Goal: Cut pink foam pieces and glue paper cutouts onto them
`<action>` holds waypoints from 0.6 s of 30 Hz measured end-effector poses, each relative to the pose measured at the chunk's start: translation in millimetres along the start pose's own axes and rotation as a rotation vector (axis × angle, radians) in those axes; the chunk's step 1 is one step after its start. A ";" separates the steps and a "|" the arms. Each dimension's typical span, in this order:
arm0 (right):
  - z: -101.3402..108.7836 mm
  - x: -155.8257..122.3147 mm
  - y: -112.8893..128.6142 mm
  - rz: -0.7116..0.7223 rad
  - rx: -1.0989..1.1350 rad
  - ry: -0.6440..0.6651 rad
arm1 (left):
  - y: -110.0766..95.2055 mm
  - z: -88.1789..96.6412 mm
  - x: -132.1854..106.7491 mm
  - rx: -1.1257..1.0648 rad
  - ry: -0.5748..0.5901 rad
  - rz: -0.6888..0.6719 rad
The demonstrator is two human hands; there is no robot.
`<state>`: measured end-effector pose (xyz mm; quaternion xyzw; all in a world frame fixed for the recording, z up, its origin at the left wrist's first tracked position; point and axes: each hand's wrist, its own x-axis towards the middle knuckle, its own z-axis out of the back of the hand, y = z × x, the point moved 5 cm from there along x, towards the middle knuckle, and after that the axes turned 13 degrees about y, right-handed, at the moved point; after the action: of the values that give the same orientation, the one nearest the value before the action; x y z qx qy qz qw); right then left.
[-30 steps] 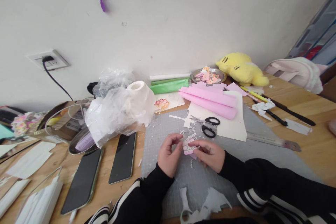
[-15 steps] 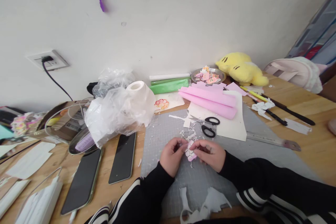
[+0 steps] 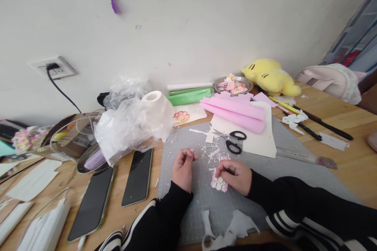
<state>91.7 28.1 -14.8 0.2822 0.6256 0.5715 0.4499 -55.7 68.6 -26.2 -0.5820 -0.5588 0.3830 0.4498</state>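
Observation:
A pink-and-white paper cutout with dark outlines of rounded shapes is pinched in my right hand, just over the grey cutting mat. Part of it is hidden behind the fingers. To the left, my left hand is raised apart from the cutout, thumb and fingers curled together; whatever may be between the tips is too small to name. Thin white paper scraps lie just beyond the hands. Black-handled scissors rest behind them, partly on a white sheet.
Pink crepe paper lies behind the scissors, near a metal dish of cutouts. A steel ruler is at right. Two phones, a paper roll and plastic bags occupy the left. Torn paper sits at the mat's front.
My left hand has let go of the cutout and moved left, away from it. My right hand still holds the cutout, now slightly lower and turned.

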 end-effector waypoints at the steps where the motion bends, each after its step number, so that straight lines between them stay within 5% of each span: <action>1: 0.2 0.6 -0.6 0.008 0.008 -0.004 | 0.5 0.0 -0.3 0.012 0.004 0.009; 18: 0.2 3.3 -4.0 0.023 0.108 0.016 | -2.7 -12.8 -3.4 -0.064 0.091 0.157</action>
<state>91.1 30.3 -19.5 0.3086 0.6558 0.5445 0.4222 -44.7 63.9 -19.9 -0.6551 -0.5024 0.3722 0.4243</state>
